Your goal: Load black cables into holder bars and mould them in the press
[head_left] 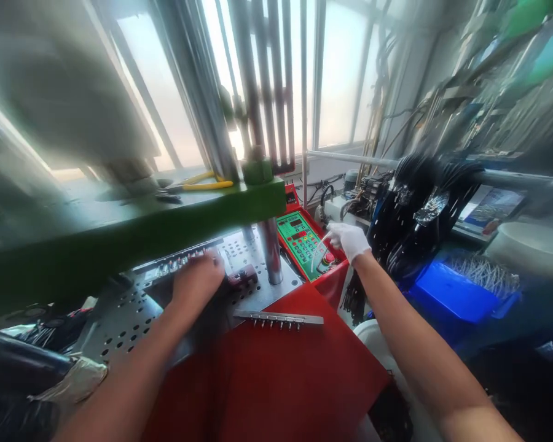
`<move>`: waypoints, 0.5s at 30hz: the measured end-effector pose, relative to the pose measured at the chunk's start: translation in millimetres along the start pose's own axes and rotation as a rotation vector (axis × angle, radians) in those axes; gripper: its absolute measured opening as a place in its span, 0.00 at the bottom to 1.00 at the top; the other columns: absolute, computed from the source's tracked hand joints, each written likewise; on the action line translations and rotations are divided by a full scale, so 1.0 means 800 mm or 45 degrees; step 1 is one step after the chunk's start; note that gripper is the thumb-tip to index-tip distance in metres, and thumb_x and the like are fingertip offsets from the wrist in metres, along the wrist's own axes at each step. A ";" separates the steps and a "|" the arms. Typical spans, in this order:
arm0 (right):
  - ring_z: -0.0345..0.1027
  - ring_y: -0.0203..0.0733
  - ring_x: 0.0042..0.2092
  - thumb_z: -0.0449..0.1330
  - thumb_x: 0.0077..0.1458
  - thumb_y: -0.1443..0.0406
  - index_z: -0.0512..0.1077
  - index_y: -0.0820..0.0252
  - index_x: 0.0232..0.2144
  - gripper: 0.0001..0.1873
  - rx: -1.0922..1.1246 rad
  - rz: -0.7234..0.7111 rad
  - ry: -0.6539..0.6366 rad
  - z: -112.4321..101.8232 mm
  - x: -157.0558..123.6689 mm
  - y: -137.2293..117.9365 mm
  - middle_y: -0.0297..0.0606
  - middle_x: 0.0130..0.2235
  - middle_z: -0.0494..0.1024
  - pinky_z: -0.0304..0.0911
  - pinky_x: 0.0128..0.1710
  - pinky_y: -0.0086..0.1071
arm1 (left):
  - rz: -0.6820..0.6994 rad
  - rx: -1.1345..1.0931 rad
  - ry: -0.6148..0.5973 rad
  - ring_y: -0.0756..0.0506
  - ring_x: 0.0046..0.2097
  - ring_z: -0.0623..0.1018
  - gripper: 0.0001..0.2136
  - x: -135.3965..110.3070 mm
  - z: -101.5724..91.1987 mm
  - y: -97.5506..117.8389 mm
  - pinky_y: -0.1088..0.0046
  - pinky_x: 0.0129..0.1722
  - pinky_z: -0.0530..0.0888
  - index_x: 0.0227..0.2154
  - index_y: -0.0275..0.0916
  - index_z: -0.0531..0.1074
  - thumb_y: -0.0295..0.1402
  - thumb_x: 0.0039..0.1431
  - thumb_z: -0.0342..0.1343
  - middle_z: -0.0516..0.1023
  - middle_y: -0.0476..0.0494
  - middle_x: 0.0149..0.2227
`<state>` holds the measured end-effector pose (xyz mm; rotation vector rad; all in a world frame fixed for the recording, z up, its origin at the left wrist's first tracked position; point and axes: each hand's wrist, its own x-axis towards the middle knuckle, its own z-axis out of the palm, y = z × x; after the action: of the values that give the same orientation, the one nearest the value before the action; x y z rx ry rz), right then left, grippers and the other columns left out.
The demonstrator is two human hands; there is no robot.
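Observation:
My left hand (198, 276), bare and blurred, is curled over the machine's perforated metal plate (124, 322). It is beside a row of small metal parts (177, 263) in a bar; whatever its fingers grip is hidden. My right hand (348, 240), in a white glove, is closed on a thin white strand (317, 252) that hangs down in front of the green control panel (299, 239). A red push button (329, 258) lies just below that hand. A metal strip with several small pins (281, 318) rests across the edge of the red table (276, 374).
A green press beam (203, 215) crosses above the plate, carrying yellow-handled pliers (207, 182). A steel column (270, 252) stands by the panel. Black cable bundles (396, 215) hang at right, above a blue bin (456, 291) with white strands.

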<state>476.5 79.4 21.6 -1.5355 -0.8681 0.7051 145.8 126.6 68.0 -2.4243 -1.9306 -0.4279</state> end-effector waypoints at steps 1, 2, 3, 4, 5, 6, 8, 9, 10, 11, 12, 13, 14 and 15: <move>0.64 0.31 0.25 0.56 0.59 0.59 0.71 0.65 0.37 0.13 0.062 -0.015 -0.098 0.008 -0.023 -0.006 0.35 0.29 0.72 0.62 0.24 0.26 | 0.058 -0.083 -0.001 0.35 0.37 0.77 0.18 -0.018 -0.002 0.015 0.61 0.37 0.70 0.38 0.35 0.75 0.36 0.60 0.40 0.79 0.32 0.34; 0.62 0.31 0.23 0.58 0.56 0.58 0.72 0.64 0.35 0.13 0.113 -0.025 -0.205 0.019 -0.046 -0.012 0.34 0.27 0.72 0.60 0.23 0.26 | 0.122 -0.176 -0.021 0.39 0.36 0.77 0.18 -0.037 -0.004 0.031 0.66 0.37 0.70 0.38 0.38 0.75 0.38 0.61 0.40 0.79 0.37 0.33; 0.61 0.31 0.23 0.59 0.54 0.57 0.73 0.64 0.33 0.14 0.158 -0.031 -0.313 0.032 -0.068 -0.016 0.35 0.26 0.72 0.59 0.22 0.26 | 0.191 -0.276 -0.052 0.43 0.34 0.77 0.18 -0.057 -0.003 0.047 0.71 0.35 0.70 0.37 0.40 0.74 0.40 0.63 0.39 0.79 0.42 0.32; 0.61 0.32 0.23 0.60 0.52 0.56 0.73 0.63 0.32 0.14 0.206 -0.035 -0.408 0.047 -0.089 -0.019 0.35 0.27 0.73 0.59 0.22 0.26 | 0.250 -0.368 -0.088 0.47 0.32 0.77 0.19 -0.076 -0.001 0.060 0.75 0.33 0.70 0.36 0.42 0.74 0.42 0.65 0.38 0.79 0.47 0.30; 0.62 0.32 0.23 0.61 0.50 0.55 0.73 0.62 0.32 0.15 0.251 -0.032 -0.490 0.063 -0.107 -0.022 0.36 0.27 0.73 0.59 0.23 0.27 | 0.288 -0.446 -0.109 0.49 0.29 0.76 0.20 -0.093 0.002 0.071 0.78 0.31 0.69 0.34 0.43 0.74 0.42 0.66 0.37 0.79 0.50 0.28; 0.62 0.33 0.24 0.61 0.49 0.54 0.73 0.62 0.32 0.16 0.290 -0.024 -0.558 0.079 -0.123 -0.024 0.37 0.28 0.73 0.60 0.23 0.27 | 0.301 -0.503 -0.110 0.51 0.27 0.75 0.20 -0.107 0.005 0.077 0.79 0.29 0.69 0.32 0.43 0.74 0.41 0.66 0.37 0.79 0.51 0.27; 0.63 0.34 0.25 0.61 0.47 0.53 0.72 0.63 0.32 0.18 0.348 0.004 -0.666 0.111 -0.146 -0.029 0.38 0.28 0.73 0.60 0.23 0.28 | 0.272 -0.572 -0.066 0.52 0.27 0.75 0.17 -0.127 0.010 0.073 0.80 0.28 0.68 0.34 0.44 0.75 0.38 0.66 0.40 0.78 0.52 0.27; 0.64 0.35 0.25 0.61 0.47 0.53 0.72 0.63 0.33 0.19 0.367 0.028 -0.714 0.126 -0.154 -0.031 0.39 0.29 0.74 0.61 0.24 0.28 | 0.239 -0.587 -0.025 0.52 0.28 0.75 0.16 -0.133 0.011 0.063 0.80 0.29 0.69 0.37 0.44 0.75 0.37 0.66 0.41 0.79 0.52 0.28; 0.65 0.35 0.26 0.61 0.47 0.53 0.73 0.63 0.33 0.19 0.372 0.061 -0.756 0.139 -0.160 -0.033 0.40 0.30 0.74 0.61 0.24 0.28 | 0.198 -0.590 0.023 0.51 0.30 0.76 0.15 -0.139 0.010 0.050 0.80 0.30 0.69 0.40 0.45 0.74 0.37 0.66 0.41 0.79 0.52 0.30; 0.66 0.35 0.27 0.61 0.47 0.53 0.73 0.63 0.34 0.19 0.361 0.096 -0.780 0.150 -0.166 -0.035 0.41 0.32 0.75 0.62 0.25 0.28 | 0.149 -0.580 0.077 0.51 0.31 0.76 0.15 -0.142 0.009 0.032 0.79 0.31 0.69 0.43 0.45 0.73 0.37 0.66 0.41 0.80 0.51 0.32; 0.67 0.36 0.28 0.62 0.47 0.52 0.74 0.63 0.34 0.20 0.333 0.130 -0.789 0.158 -0.170 -0.037 0.41 0.34 0.76 0.63 0.26 0.28 | 0.093 -0.555 0.131 0.51 0.32 0.77 0.15 -0.143 0.006 0.012 0.79 0.32 0.70 0.46 0.46 0.72 0.37 0.67 0.40 0.80 0.51 0.34; 0.67 0.35 0.28 0.62 0.47 0.52 0.74 0.62 0.34 0.20 0.295 0.153 -0.788 0.164 -0.173 -0.037 0.41 0.35 0.76 0.63 0.27 0.28 | 0.029 -0.518 0.185 0.50 0.33 0.77 0.16 -0.143 0.004 -0.009 0.77 0.32 0.70 0.48 0.45 0.71 0.38 0.67 0.40 0.80 0.50 0.36; 0.67 0.35 0.28 0.62 0.47 0.52 0.75 0.62 0.34 0.19 0.253 0.161 -0.780 0.168 -0.176 -0.036 0.41 0.35 0.76 0.63 0.27 0.28 | -0.039 -0.468 0.234 0.48 0.33 0.77 0.16 -0.139 0.001 -0.032 0.76 0.33 0.70 0.49 0.44 0.70 0.38 0.66 0.41 0.80 0.48 0.37; 0.66 0.34 0.28 0.62 0.47 0.52 0.75 0.63 0.33 0.19 0.212 0.154 -0.769 0.170 -0.177 -0.034 0.41 0.34 0.76 0.63 0.27 0.28 | -0.104 -0.411 0.277 0.47 0.34 0.77 0.16 -0.134 -0.001 -0.054 0.74 0.34 0.70 0.50 0.42 0.69 0.37 0.66 0.41 0.80 0.46 0.37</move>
<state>283.3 35.0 24.5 -1.2434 -1.1279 1.3350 82.6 34.7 38.0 -2.3499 -2.0015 -1.0330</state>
